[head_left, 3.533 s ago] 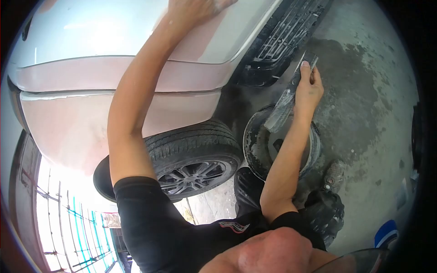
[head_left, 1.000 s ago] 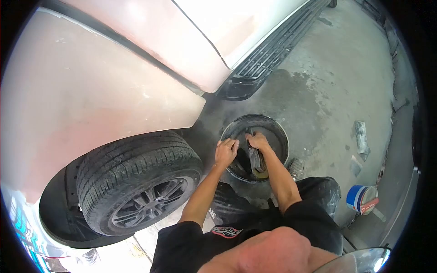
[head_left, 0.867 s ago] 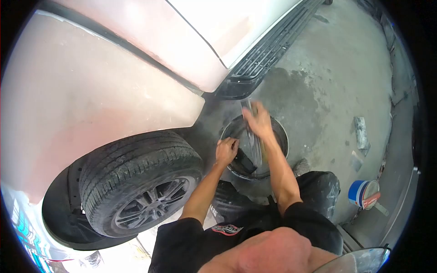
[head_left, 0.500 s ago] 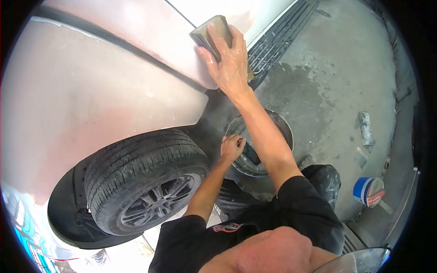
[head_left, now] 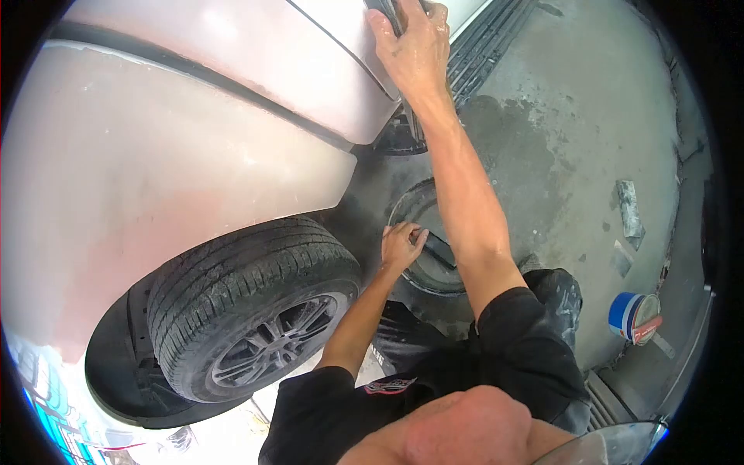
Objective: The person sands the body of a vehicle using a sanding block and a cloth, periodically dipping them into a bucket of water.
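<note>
My right hand (head_left: 417, 50) is stretched far forward, fingers closed around a sanding block (head_left: 385, 11) that shows edge-on, partly cut off by the top of the view. Block and hand are at the pale car door panel (head_left: 310, 70), near its lower edge; full contact cannot be made out. My left hand (head_left: 401, 245) is low between the tire and my right arm, over the near-left rim of a round bucket (head_left: 411, 190). Its fingers are curled, and whatever they hold is hidden. A dark object (head_left: 440, 252) lies in the bucket beside it.
A car tire (head_left: 256, 287) and the fender (head_left: 170, 147) stand on the left. On the wet concrete floor (head_left: 558, 139) to the right lie a flat grey strip (head_left: 629, 211) and a blue-and-white tub (head_left: 632, 316). A dark slatted grate (head_left: 492, 46) runs beyond my right hand.
My right hand has moved up and to the right across the panel with the sanding block, which has turned from flat to edge-on. My left hand stays near the bucket, its thumb slightly further out.
</note>
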### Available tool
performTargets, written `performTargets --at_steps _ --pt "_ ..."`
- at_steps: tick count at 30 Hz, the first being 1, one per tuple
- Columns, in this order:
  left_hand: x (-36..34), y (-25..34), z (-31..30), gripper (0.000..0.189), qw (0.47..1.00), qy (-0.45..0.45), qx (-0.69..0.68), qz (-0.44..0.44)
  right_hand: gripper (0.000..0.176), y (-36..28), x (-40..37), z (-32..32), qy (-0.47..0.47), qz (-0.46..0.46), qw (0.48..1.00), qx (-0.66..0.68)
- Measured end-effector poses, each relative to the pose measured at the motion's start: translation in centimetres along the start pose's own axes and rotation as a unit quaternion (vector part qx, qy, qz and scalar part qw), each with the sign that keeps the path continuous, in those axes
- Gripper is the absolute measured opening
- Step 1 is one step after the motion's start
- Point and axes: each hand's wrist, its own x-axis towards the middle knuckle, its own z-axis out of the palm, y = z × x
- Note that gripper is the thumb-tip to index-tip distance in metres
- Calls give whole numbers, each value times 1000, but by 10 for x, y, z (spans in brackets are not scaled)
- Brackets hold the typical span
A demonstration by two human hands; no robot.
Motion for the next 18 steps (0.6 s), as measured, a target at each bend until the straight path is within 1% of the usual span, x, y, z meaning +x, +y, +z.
performTargets --at_steps 3,4,5,7,9,10,13,14,15,17,18 --pt "1 3 -2 24 1000 -17 10 -8 46 -10 -31 4 -3 -76 997 12" --pt "2 3 -1 24 1000 -14 10 -3 47 -25 -53 -2 -27 -109 994 -4" --pt "1 2 0 24 1000 -12 9 0 47 -25 -57 -3 -39 -109 993 -4" --pt "1 0 -1 24 1000 -9 8 4 46 -20 -39 -8 -42 -99 993 -39" --pt "-1 3 -1 25 1000 -2 -2 4 44 -2 -1 -3 -33 -13 999 -7" --pt "-1 4 -3 25 1000 -9 4 3 43 -6 2 -3 -23 27 999 -23" --pt "3 8 -6 25 1000 -19 18 7 46 -22 -35 0 -14 -51 999 -8" --pt "4 6 -5 25 999 -22 22 12 47 -34 -54 -7 -23 -103 994 -13" --pt "0 3 -4 26 999 -30 26 13 48 -29 -53 -6 -25 -104 994 -28" --pt "1 4 -1 23 1000 -11 15 10 49 -18 -36 -6 -25 -102 993 -56" --pt "-1 4 -1 21 1000 0 8 6 48 -17 -16 -12 -51 -7 998 -35"
